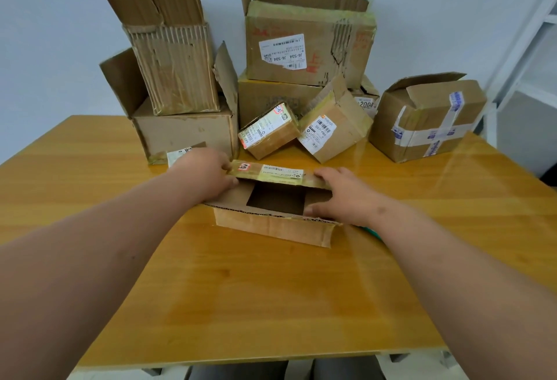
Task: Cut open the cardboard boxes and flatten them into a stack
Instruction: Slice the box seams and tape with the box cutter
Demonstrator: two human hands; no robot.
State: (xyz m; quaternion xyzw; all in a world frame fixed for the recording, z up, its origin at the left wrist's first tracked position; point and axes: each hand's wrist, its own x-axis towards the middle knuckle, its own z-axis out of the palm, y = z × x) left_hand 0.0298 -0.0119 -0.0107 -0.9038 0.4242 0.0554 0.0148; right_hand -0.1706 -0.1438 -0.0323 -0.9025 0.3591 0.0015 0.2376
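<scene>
A small opened cardboard box (271, 226) lies in the middle of the wooden table (241, 289), its dark inside showing between the flaps. My left hand (205, 173) pinches the far flap with the shipping label (271, 170) at its left end. My right hand (340, 196) lies on the box's right side, fingers over the far flap's right end and thumb on the near flap. A bit of something green (372, 232) shows under my right wrist; I cannot tell what it is.
Several more cardboard boxes are piled along the table's far edge against the wall: a tall stack at left (174, 78), a large labelled box (307, 42) on another in the middle, two small boxes (271, 132) (334, 129) in front, a taped box (428, 117) at right.
</scene>
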